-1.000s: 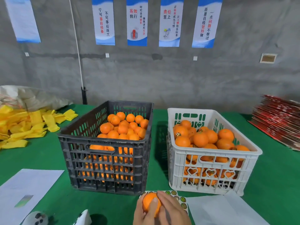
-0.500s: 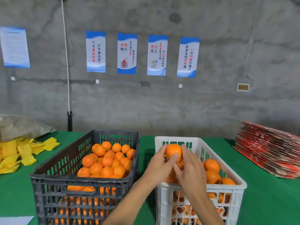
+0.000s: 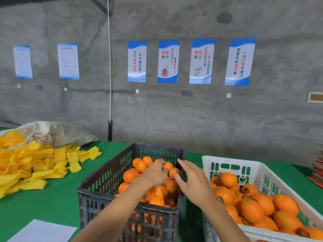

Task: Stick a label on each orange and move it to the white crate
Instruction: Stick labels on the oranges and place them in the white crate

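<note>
**Back at the dark crate for the next orange**

On the bench [image 3: 52, 203], your last orange has gone into the white crate [image 3: 258, 169]. Both hands have crossed to the dark crate [image 3: 104, 182]: left hand [image 3: 154, 173] curls onto an orange [image 3: 168, 165], right hand [image 3: 194, 182] spread wide, empty.

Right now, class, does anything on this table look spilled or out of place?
Yes: yellow foam sleeves lie strewn in a loose heap across the green table at the left, spilling from a pale sack. Both crates stand upright with oranges inside.
</note>
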Available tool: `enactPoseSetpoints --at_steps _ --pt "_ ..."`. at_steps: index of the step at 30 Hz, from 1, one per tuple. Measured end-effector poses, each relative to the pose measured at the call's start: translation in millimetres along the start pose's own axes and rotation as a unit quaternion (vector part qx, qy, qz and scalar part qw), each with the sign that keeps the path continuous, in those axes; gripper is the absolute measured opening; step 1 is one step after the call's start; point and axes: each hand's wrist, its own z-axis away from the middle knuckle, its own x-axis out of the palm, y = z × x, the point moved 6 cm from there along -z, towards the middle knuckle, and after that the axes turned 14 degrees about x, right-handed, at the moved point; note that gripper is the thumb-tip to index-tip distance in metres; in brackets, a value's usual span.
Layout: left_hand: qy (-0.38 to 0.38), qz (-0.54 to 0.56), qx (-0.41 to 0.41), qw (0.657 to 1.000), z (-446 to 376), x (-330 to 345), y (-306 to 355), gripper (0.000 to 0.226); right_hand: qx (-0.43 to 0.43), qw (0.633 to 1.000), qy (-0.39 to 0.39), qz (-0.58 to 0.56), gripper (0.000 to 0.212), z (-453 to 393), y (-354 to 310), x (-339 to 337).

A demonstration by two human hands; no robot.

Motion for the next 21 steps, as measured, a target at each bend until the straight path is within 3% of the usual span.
enactPoseSetpoints --at_steps 6,11,15,21 --pt "-0.093 -0.121 -0.152 0.977 -15 -38 -138 0.055 -0.026 0.998 -0.041 -0.031 0.060 -63 -47 53" --pt "-0.185 -0.050 -0.236 0.953 -39 -31 -195 0.082 -0.016 0.997 -0.067 -0.040 0.061 -108 -46 89" --pt "-0.234 -0.095 -0.238 0.938 -55 -21 -208 0.086 0.006 0.993 -0.100 -0.069 0.063 -129 -35 113" --pt "-0.237 -0.136 -0.210 0.939 -64 -23 -202 0.082 0.017 0.993 -0.096 -0.074 0.059 -132 -31 110"
